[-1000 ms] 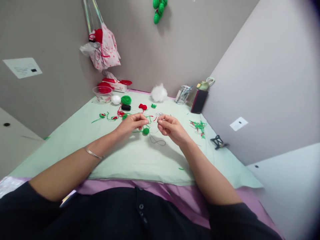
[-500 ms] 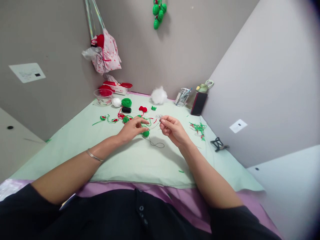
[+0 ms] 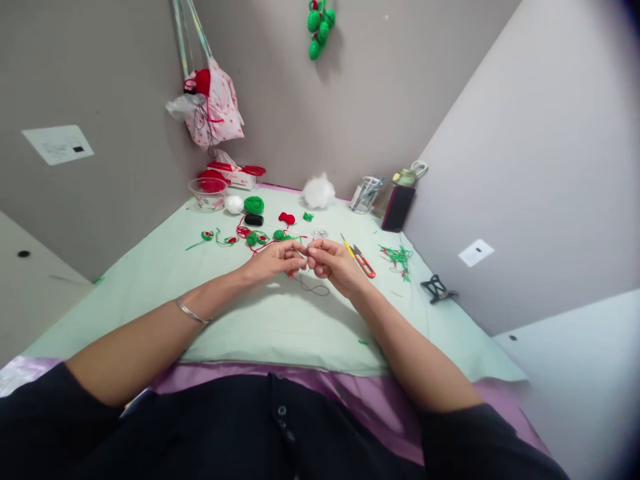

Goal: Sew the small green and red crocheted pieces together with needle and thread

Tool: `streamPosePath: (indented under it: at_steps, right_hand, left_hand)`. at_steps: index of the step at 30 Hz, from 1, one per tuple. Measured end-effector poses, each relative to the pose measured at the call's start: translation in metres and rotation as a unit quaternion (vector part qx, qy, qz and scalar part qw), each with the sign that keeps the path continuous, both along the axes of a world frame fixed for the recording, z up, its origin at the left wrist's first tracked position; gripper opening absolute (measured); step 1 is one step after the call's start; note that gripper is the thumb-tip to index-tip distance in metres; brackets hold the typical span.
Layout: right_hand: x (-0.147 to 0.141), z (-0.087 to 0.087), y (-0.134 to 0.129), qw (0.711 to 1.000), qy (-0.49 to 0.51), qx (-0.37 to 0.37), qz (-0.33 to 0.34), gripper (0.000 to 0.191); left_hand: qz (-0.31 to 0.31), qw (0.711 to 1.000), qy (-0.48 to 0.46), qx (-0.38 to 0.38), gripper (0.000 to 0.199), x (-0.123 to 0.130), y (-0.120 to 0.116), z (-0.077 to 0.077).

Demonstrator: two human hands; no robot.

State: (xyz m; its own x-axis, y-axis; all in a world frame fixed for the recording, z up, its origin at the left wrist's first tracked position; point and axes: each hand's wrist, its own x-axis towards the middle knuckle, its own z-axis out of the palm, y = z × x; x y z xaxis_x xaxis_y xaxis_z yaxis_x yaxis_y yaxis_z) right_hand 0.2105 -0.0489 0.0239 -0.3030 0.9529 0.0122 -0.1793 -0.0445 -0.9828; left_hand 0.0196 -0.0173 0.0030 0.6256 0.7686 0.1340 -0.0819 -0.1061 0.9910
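Observation:
My left hand (image 3: 277, 260) is closed, its thumb and fingers curled together above the cloth. What it holds is hidden behind the fingers. My right hand (image 3: 334, 263) pinches at the left fingertips, so the two hands meet; a fine dark thread seems to be in its grip. Below them a loop of dark thread (image 3: 316, 291) lies on the pale green cloth (image 3: 280, 327). Just beyond my left hand are small green crocheted pieces (image 3: 253, 238) and tangled red yarn (image 3: 243, 231). Orange thread snips (image 3: 365, 263) and a yellow-handled hook (image 3: 349, 249) lie beside my right hand.
Farther back stand a black thread spool (image 3: 254, 220), a green yarn ball (image 3: 254, 205), a clear tub (image 3: 207, 197) and white stuffing (image 3: 319, 192). At right are yarn scraps (image 3: 397, 255), a phone (image 3: 399, 208), a pen cup (image 3: 367, 195) and a black stand (image 3: 437, 289).
My right hand has moved left to meet my left hand, whose spread fingers have drawn together. The snips and hook have come into view. The green ball near my left fingers is now hidden.

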Motion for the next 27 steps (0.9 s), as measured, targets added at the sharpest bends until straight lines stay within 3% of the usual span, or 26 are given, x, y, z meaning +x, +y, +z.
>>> streamPosePath:
  at_steps: [4, 8, 15, 17, 20, 22, 27]
  right_hand:
    - [0.003, 0.001, 0.003, 1.000, 0.006, -0.006, -0.021, 0.038]
    - [0.001, 0.000, 0.003, 0.999, 0.011, 0.015, -0.043, 0.040]
    - [-0.006, -0.006, -0.003, 0.970, -0.091, 0.196, -0.115, 0.027]
    - [-0.008, -0.010, -0.006, 0.952, -0.138, 0.243, -0.125, 0.024]
    - [-0.010, -0.016, -0.008, 0.927, -0.199, 0.297, -0.110, 0.019]
    - [-0.011, -0.019, -0.009, 0.919, -0.217, 0.314, -0.102, 0.017]
    - [-0.012, -0.011, -0.013, 0.924, -0.198, 0.321, -0.064, 0.012]
  left_hand:
    - [0.019, 0.999, -0.040, 0.013, 0.028, -0.004, 0.002, 0.002]
    - [0.035, 0.991, 0.057, 0.114, 0.019, -0.003, -0.001, 0.000]
    - [0.136, 0.962, 0.110, 0.208, 0.026, 0.006, -0.012, -0.002]
    - [0.126, 0.972, 0.091, 0.179, 0.024, 0.007, -0.013, 0.000]
    - [0.073, 0.996, -0.012, 0.057, 0.025, 0.008, -0.013, 0.002]
    - [0.055, 0.995, -0.081, -0.015, 0.029, 0.009, -0.012, 0.001]
    - [0.103, 0.991, -0.087, -0.027, 0.035, 0.008, -0.009, -0.002]
